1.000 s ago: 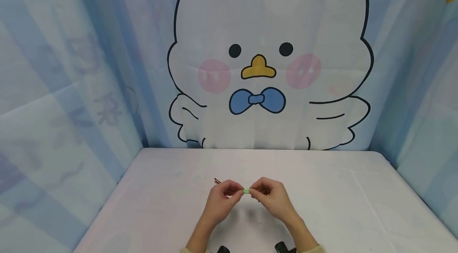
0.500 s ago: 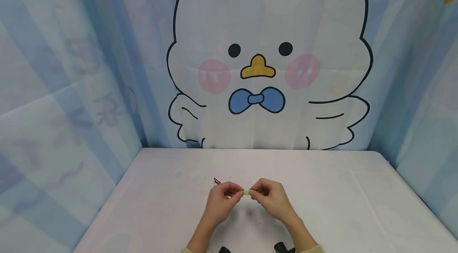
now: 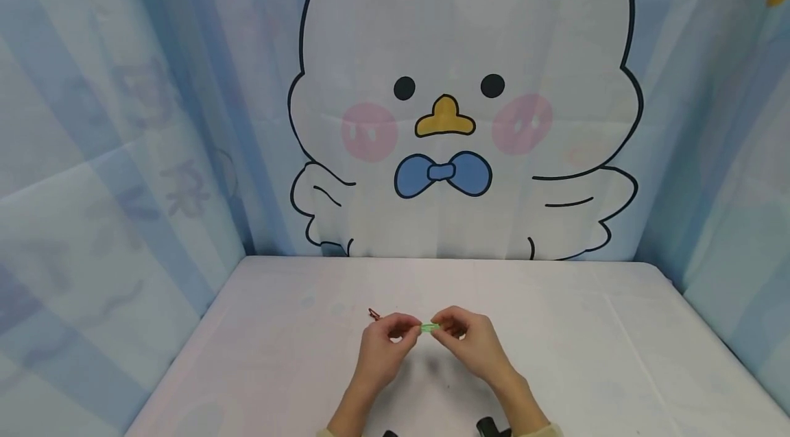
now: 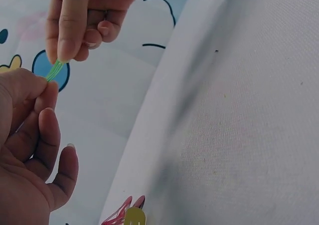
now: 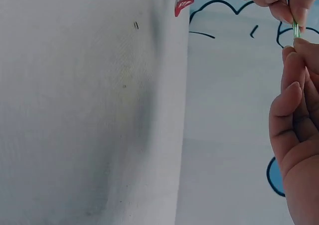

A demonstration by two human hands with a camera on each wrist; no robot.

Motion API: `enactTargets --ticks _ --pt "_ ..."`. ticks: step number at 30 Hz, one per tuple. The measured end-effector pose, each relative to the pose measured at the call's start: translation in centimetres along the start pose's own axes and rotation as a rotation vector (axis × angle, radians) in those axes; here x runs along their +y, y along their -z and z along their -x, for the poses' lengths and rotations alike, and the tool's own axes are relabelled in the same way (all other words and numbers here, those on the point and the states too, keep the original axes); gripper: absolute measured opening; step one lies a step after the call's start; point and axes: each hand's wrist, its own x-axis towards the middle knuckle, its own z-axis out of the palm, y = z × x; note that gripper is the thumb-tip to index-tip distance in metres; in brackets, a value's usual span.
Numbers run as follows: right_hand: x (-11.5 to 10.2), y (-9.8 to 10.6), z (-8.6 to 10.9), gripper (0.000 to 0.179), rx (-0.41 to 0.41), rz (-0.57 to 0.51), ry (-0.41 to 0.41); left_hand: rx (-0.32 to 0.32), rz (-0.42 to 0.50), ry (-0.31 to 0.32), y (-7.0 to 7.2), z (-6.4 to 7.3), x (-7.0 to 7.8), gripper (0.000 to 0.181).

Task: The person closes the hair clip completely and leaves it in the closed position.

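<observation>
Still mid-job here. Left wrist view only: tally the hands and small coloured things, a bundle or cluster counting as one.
Hands: 2 (left hand, right hand)
Green bundle: 1, pinched by both
Pink-red cluster: 1
Yellow oval piece: 1, cut off by the frame
Total: 5

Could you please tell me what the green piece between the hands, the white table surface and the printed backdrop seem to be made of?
Green piece: perhaps rubber, plastic or coated metal, with slight sheen; fine lengthwise lines show, but it's too small to settle.
White table surface: likely woven cloth, matte; a fine grain shows.
Printed backdrop: probably fabric, matte, hanging in soft folds.
</observation>
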Motion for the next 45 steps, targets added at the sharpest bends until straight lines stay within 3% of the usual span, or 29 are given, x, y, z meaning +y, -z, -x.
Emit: enactTargets --ticks 7,12,17,25,31,38,45 --pt "0.4 -0.1 0.0 0.023 0.019 0.145 0.197 -0.015 0.072 0.062 0.0 0.0 -0.2 0.005" --pt "0.7 -0.1 0.0 0.025 0.023 0.201 0.251 -0.045 0.082 0.088 0.2 -0.2 -0.4 0.006" --pt "0.8 0.0 -0.2 0.024 0.028 0.234 0.256 -0.076 0.004 0.054 1.2 -0.4 -0.8 0.011" --pt "1.1 0.2 -0.3 0.023 0.04 0.245 0.264 -0.178 -0.123 0.129 3.9 -0.7 -2.1 0.013" --pt "1.7 0.9 -0.3 0.024 0.06 0.261 0.206 -0.221 -0.166 0.161 5.2 -0.6 -2.9 0.013" --pt "2.2 1.8 -0.6 0.024 0.087 0.282 0.221 -0.22 -0.201 0.187 6.3 -0.7 -3.5 0.016" --pt "3.2 2.8 -1.1 0.021 0.06 0.315 0.116 -0.192 -0.231 0.223 7.5 -0.5 -3.7 0.014"
